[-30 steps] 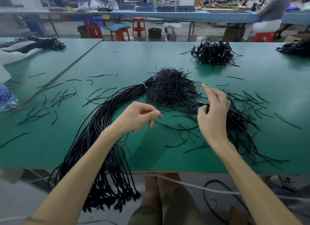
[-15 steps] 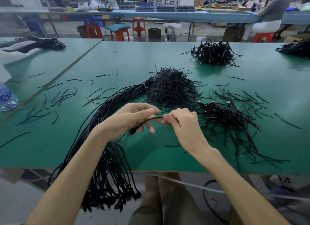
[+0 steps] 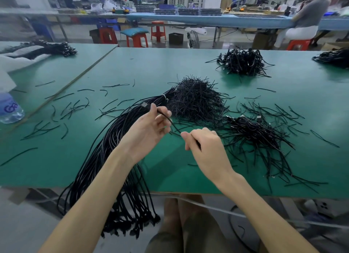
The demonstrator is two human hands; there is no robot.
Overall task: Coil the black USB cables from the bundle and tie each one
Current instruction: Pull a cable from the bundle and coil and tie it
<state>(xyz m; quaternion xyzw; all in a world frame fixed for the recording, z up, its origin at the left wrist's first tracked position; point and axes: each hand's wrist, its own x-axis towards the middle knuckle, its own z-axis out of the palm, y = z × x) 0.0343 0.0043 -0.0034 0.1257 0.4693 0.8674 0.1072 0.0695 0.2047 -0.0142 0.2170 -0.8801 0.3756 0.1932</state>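
hands have drawn apart since half a second ago, the plug [image 3: 145, 105] now tipped toward 11 o'clock. table [image 3: 170, 175] green lies open at 6 o'clock of the right hand [image 3: 207, 150]; the bundle [image 3: 98, 158] spills over the near edge at 7 o'clock. left hand [image 3: 147, 133] curls round one usb cable [image 3: 174, 126], right pinches it.

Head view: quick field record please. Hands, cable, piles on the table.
left hand: grips one cable near its USB plug
right hand: pinches the same cable further along
bundle: lies on green table, ends hanging over the near edge
tie pile: behind the hands
coiled cables: heap right of the right hand
coil state: no loop visible yet
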